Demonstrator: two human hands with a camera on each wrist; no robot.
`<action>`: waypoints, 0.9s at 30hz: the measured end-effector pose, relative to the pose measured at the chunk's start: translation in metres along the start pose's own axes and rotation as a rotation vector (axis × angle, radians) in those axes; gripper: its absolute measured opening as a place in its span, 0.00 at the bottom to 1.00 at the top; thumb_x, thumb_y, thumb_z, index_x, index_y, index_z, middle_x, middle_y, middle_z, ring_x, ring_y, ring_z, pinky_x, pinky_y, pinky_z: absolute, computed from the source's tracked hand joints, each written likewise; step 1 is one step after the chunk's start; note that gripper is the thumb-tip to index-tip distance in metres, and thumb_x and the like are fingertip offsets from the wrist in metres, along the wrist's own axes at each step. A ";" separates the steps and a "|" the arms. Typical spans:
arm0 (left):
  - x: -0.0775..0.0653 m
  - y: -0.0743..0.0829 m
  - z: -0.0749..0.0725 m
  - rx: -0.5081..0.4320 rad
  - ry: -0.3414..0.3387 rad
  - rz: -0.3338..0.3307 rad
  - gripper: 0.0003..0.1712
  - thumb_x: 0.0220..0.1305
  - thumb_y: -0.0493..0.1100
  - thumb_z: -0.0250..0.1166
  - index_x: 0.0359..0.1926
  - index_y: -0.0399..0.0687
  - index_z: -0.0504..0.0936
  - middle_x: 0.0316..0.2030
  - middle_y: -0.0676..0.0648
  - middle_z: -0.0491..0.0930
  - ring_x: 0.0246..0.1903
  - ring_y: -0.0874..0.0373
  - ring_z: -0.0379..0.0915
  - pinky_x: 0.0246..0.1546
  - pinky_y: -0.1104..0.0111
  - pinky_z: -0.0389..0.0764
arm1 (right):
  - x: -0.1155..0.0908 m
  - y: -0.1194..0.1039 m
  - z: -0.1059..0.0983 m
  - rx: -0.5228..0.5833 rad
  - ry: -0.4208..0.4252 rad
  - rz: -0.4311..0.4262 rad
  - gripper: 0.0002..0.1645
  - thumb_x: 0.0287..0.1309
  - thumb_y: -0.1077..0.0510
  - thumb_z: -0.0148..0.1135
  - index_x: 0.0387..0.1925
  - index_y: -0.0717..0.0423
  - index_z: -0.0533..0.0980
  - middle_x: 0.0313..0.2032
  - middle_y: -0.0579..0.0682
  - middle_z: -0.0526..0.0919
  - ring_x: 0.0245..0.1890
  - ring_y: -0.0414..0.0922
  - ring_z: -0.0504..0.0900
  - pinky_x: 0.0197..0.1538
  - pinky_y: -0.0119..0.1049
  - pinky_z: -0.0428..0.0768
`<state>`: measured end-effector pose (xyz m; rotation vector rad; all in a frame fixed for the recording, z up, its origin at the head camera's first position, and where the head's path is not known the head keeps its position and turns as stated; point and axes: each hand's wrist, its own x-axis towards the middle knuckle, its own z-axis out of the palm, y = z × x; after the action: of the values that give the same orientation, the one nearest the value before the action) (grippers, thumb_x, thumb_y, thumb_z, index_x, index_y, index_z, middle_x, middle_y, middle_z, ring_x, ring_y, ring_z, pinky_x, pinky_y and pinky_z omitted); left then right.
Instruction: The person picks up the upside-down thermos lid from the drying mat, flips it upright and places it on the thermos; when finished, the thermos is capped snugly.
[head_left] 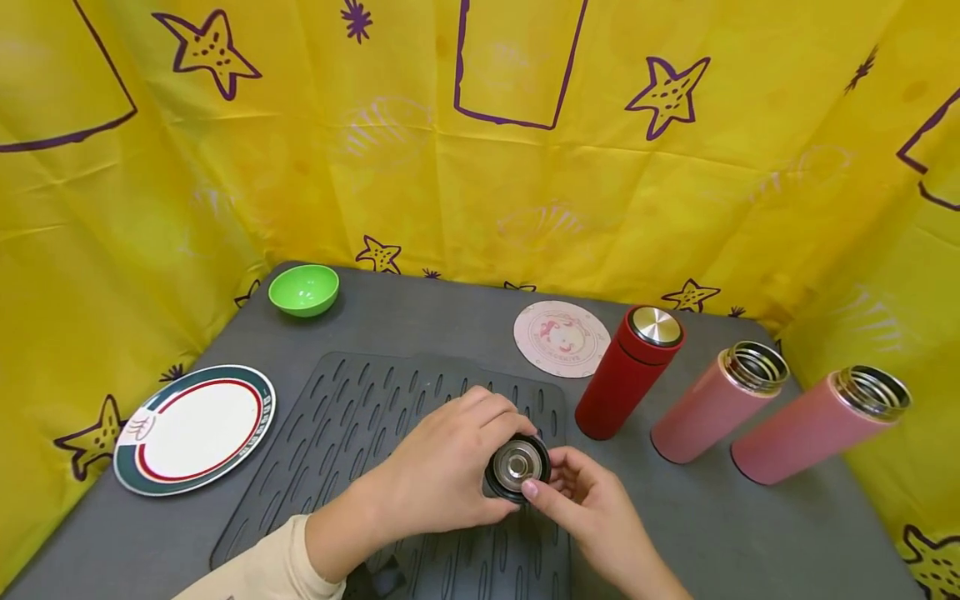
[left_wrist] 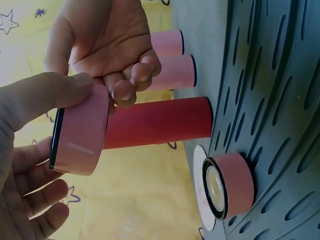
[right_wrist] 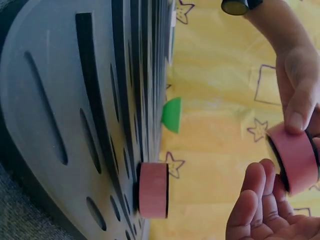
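Note:
Above the mat, my left hand (head_left: 438, 475) grips a pink bottle lid (left_wrist: 80, 132) by its sides, its black-rimmed metallic underside facing up in the head view. My right hand (head_left: 603, 508) pinches the near right edge of that same lid, thumb on the rim; its other fingers curl loosely. A second pink lid (left_wrist: 239, 184) stands on the grey drying mat (head_left: 360, 417); the left hand hides it in the head view. To the right stand two pink bottles, one nearer the middle (head_left: 693, 417) and one farther right (head_left: 798, 442), both with uncovered steel mouths.
A red bottle (head_left: 618, 387) with a silver-topped lid stands left of the pink ones. Behind it lies a round pink coaster (head_left: 562, 337). A green bowl (head_left: 303, 292) is at the back left, with a white plate (head_left: 198, 429) in front. Yellow cloth (head_left: 450, 183) surrounds the table.

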<state>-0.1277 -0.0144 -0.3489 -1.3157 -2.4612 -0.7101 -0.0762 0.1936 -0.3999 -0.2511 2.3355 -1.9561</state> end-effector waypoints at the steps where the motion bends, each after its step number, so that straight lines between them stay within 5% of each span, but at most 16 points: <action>1: 0.000 0.001 0.001 0.004 0.007 0.010 0.35 0.37 0.51 0.82 0.49 0.51 0.79 0.45 0.57 0.75 0.46 0.62 0.66 0.46 0.71 0.72 | 0.000 0.000 0.000 -0.006 0.009 -0.001 0.12 0.59 0.60 0.68 0.43 0.61 0.77 0.33 0.54 0.82 0.34 0.49 0.81 0.38 0.35 0.79; 8: 0.002 0.005 0.007 0.012 0.024 0.024 0.37 0.39 0.50 0.82 0.52 0.51 0.76 0.49 0.53 0.73 0.51 0.59 0.65 0.53 0.69 0.70 | 0.000 0.000 -0.001 -0.063 0.103 -0.087 0.12 0.55 0.61 0.71 0.41 0.55 0.79 0.31 0.49 0.82 0.32 0.47 0.81 0.38 0.35 0.78; 14: -0.002 0.005 0.011 -0.043 0.039 -0.050 0.45 0.42 0.67 0.74 0.57 0.51 0.71 0.52 0.55 0.68 0.52 0.62 0.61 0.51 0.65 0.72 | -0.001 0.002 -0.008 -0.207 0.173 -0.284 0.16 0.53 0.62 0.73 0.42 0.49 0.79 0.32 0.43 0.82 0.31 0.43 0.80 0.37 0.35 0.79; 18: -0.007 0.003 0.014 -0.235 0.009 -0.214 0.44 0.49 0.73 0.66 0.59 0.54 0.68 0.52 0.59 0.68 0.50 0.65 0.63 0.47 0.64 0.74 | 0.001 0.001 -0.015 -0.355 0.241 -0.441 0.24 0.45 0.66 0.76 0.44 0.47 0.78 0.34 0.41 0.81 0.33 0.41 0.78 0.38 0.33 0.77; 23: -0.007 0.001 0.018 -0.553 -0.054 -0.440 0.35 0.54 0.67 0.68 0.58 0.58 0.72 0.46 0.60 0.73 0.44 0.64 0.70 0.44 0.64 0.76 | 0.003 -0.010 -0.020 -0.442 0.276 -0.690 0.26 0.37 0.73 0.72 0.43 0.57 0.78 0.39 0.48 0.81 0.37 0.42 0.76 0.41 0.32 0.73; 27: -0.001 0.001 0.023 -0.728 -0.076 -0.480 0.31 0.54 0.61 0.72 0.55 0.56 0.76 0.42 0.58 0.78 0.42 0.60 0.74 0.39 0.64 0.78 | 0.004 -0.021 -0.021 -0.462 0.276 -0.873 0.13 0.52 0.65 0.66 0.41 0.64 0.78 0.40 0.55 0.80 0.40 0.45 0.77 0.48 0.26 0.73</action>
<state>-0.1262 -0.0022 -0.3678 -0.9203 -2.7151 -1.8303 -0.0822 0.2095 -0.3753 -1.2971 3.1986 -1.7157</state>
